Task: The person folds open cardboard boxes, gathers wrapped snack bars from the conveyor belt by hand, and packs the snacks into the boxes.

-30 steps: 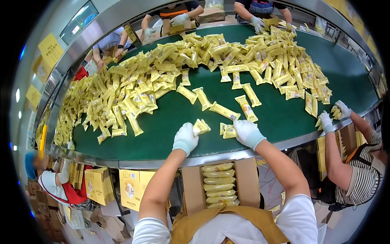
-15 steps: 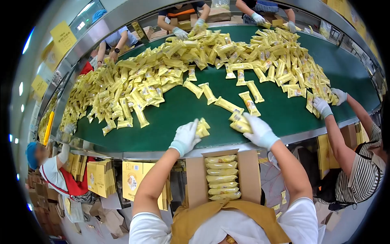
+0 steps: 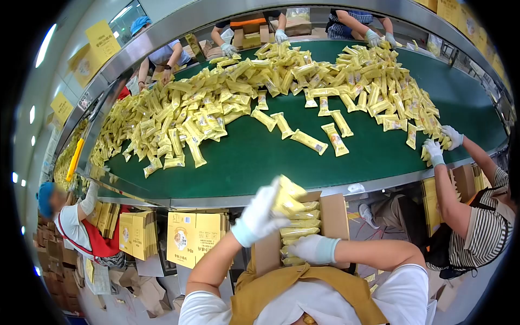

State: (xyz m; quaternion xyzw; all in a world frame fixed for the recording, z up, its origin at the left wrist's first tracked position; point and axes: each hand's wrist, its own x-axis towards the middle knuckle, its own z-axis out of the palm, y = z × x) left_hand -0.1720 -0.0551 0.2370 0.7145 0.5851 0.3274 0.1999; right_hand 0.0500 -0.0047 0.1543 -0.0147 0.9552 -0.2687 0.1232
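My left hand (image 3: 261,215), in a white glove, is closed around a few yellow packets (image 3: 290,196) just above the far end of an open cardboard box (image 3: 334,215). The box stands against my apron, with a row of yellow packets (image 3: 301,223) inside. My gloved right hand (image 3: 313,249) is down in the near part of the box, its fingers curled on the packets there. Its fingertips are partly hidden. Beyond the box, loose packets (image 3: 309,142) lie on the green conveyor belt (image 3: 249,162).
A large heap of yellow packets (image 3: 216,103) spreads across the far side of the belt. Flat yellow cartons (image 3: 192,238) stand below the metal edge at left. At right a co-worker's gloved hands (image 3: 441,143) gather packets; other workers stand across the belt and at left.
Both my hands have come back from the belt's near edge toward the box. The left hand carries packets to its far end, and the right hand has gone down inside.
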